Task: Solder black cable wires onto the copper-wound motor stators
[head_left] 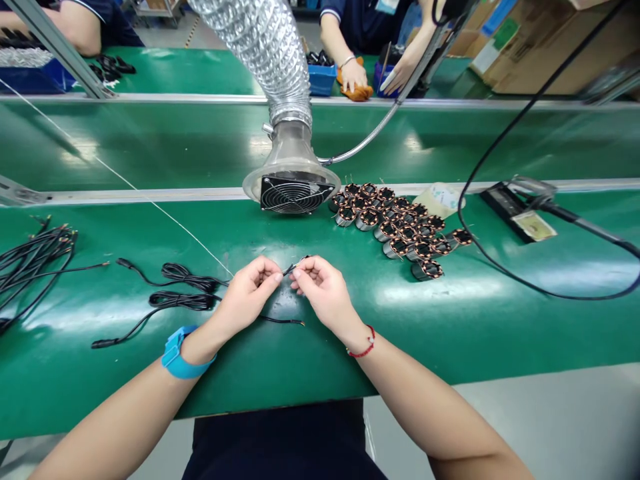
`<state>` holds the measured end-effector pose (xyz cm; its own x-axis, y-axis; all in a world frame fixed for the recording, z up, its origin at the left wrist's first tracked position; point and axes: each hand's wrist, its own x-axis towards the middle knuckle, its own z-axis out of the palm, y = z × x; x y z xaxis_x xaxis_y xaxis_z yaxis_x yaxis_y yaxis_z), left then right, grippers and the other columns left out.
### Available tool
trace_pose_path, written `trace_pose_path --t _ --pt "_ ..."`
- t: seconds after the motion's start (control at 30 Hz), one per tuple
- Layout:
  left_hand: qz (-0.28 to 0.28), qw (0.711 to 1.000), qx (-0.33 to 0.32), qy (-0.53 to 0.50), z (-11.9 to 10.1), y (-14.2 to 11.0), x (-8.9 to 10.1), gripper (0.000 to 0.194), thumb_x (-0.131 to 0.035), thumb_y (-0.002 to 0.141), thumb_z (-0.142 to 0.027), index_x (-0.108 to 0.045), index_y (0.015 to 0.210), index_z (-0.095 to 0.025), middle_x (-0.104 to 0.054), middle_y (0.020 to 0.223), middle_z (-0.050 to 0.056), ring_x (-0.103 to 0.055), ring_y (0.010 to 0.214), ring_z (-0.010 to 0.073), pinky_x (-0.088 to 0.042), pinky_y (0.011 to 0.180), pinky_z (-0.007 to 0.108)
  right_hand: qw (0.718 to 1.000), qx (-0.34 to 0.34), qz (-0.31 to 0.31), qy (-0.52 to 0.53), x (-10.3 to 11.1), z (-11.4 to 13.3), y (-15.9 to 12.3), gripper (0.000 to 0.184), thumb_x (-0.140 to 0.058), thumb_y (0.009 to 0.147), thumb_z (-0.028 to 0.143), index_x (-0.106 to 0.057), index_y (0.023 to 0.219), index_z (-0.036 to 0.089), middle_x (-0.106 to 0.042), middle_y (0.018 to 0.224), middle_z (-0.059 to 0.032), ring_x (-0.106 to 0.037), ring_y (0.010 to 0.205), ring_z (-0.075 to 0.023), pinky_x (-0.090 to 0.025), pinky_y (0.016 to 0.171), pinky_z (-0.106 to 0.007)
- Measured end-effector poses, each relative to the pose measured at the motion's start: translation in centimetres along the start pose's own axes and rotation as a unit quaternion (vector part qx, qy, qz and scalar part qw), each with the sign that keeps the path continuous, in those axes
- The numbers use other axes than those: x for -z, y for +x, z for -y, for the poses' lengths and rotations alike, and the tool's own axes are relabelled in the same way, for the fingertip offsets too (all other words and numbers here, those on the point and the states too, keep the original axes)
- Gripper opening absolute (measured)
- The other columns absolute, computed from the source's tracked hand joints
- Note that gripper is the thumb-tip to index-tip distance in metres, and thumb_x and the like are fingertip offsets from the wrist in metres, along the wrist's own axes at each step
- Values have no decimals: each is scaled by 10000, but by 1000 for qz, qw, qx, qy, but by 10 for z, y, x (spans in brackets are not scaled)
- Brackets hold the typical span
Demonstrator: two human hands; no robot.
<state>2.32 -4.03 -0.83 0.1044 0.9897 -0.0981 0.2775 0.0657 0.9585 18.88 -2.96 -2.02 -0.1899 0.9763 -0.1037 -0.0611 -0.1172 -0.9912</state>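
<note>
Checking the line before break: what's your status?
Left hand and right hand pinching black cable. Copper coils and fume extractor ahead, apart from hands.

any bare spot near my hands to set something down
Bare green mat lies right of your right hand, below the copper-wound coils. Crowded: the black cables left of your left hand, and the coil pile itself.

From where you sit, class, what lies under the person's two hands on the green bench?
Under the left hand and right hand, a black cable crosses the green bench mat. Whatever the palms cover cannot be seen.
</note>
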Motion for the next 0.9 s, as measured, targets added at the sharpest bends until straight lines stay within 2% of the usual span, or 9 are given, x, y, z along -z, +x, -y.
trace_pose_path --t 0.17,0.37,0.53,0.63,0.73,0.9 --pt "-15 1000 2 -4 -2 1 0 164 -590 852 -320 -576 794 -168 -553 692 -22 -494 620 102 -400 589 214 1000 5 3 0 1 0 1 135 -662 801 318 -602 833 201 -627 740 23 -593 660 -98 -483 629 -243" --pt "-22 999 5 -23 -2 0 1 168 -615 840 -323 -582 783 -168 -572 685 -20 -494 596 97 -403 577 212 998 -9 -19 59 1 7 1 171 -692 787 349 -623 838 201 -665 772 8 -623 650 -96 -512 592 -226" --pt "-19 995 33 -90 3 1 3 191 -632 849 -352 -594 801 -171 -619 694 -12 -576 640 109 -454 619 216 988 -21 -4 156 0 7 1 234 -754 756 401 -637 771 199 -709 840 -6 -699 750 -123 -571 679 -250" --pt "-40 992 28 -121 4 3 6 187 -654 844 -351 -613 796 -175 -662 751 0 -618 723 119 -485 698 223 977 -47 14 210 0 7 2 249 -779 740 400 -636 785 201 -724 798 6 -708 698 -116 -580 668 -249" --pt "-30 994 15 -106 3 4 10 179 -670 841 -344 -641 787 -176 -680 767 6 -626 758 124 -489 741 227 974 -63 15 216 1 7 3 271 -795 726 406 -636 791 195 -715 730 17 -697 634 -109 -580 636 -244" --pt "-2 998 -3 -66 2 3 11 181 -671 843 -343 -667 779 -173 -676 766 8 -607 755 130 -471 732 231 979 -49 6 197 1 8 2 282 -806 714 402 -649 824 195 -717 702 20 -692 612 -105 -574 632 -238"
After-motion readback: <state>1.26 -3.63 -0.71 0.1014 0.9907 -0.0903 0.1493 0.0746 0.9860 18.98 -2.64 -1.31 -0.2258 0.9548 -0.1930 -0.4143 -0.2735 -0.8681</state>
